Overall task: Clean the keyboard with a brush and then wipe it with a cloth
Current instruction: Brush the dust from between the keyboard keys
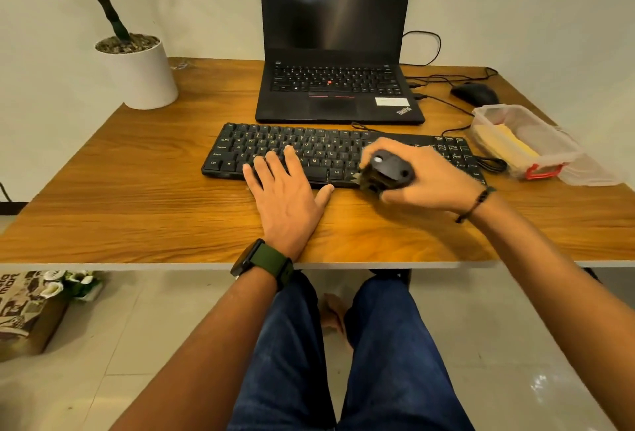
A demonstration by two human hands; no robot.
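Meanwhile, right hand (pixel 429 179) fingers clasp the brush (pixel 385 174); the clear tub (pixel 556 145) seemingly holds yellow cloth (pixel 508 143).

The right hand (pixel 434 179) grips a black brush (pixel 385 173) on the keyboard (pixel 309 150); the left hand (pixel 285 195) presses flat on its keys.

The person's forearms were bare, with no sleeves in view. The left wrist carried a black rectangular smartwatch on an olive-green strap (pixel 263 260), and the right wrist a thin dark beaded bracelet (pixel 476 203). Dark blue denim jeans (pixel 343 362) covered both legs, above a bare foot (pixel 333 313).
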